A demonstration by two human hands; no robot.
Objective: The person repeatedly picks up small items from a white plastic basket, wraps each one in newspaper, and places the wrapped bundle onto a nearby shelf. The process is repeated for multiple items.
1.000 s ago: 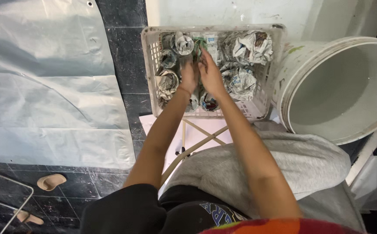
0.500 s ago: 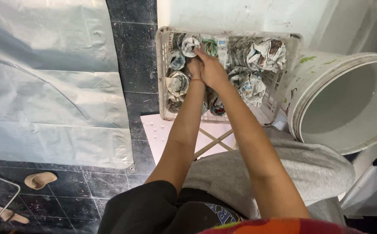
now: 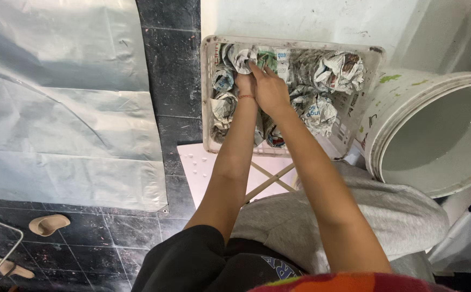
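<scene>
Two bare hands reach into a white plastic crate (image 3: 211, 97) full of crumpled newspaper balls (image 3: 322, 111)

Both arms stretched far; left hand (image 3: 244, 85) hidden partly, grip unclear; right hand (image 3: 268, 87) lies over it, fingers (image 3: 256, 68) touching one paper ball (image 3: 242, 57) at far left; white bucket (image 3: 408, 108) right.

Crumpled matt newspaper balls (image 3: 322, 111) fill a scuffed white plastic crate (image 3: 373, 65). The white bucket (image 3: 403, 108) is smooth plastic; the dark floor tiles (image 3: 173, 65) look glossy.

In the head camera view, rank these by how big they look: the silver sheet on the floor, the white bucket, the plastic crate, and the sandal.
1. Silver sheet, largest.
2 and 3. White bucket and plastic crate: look alike, and the bucket is cut off by the frame, so unranked.
4. Sandal, smallest.
</scene>
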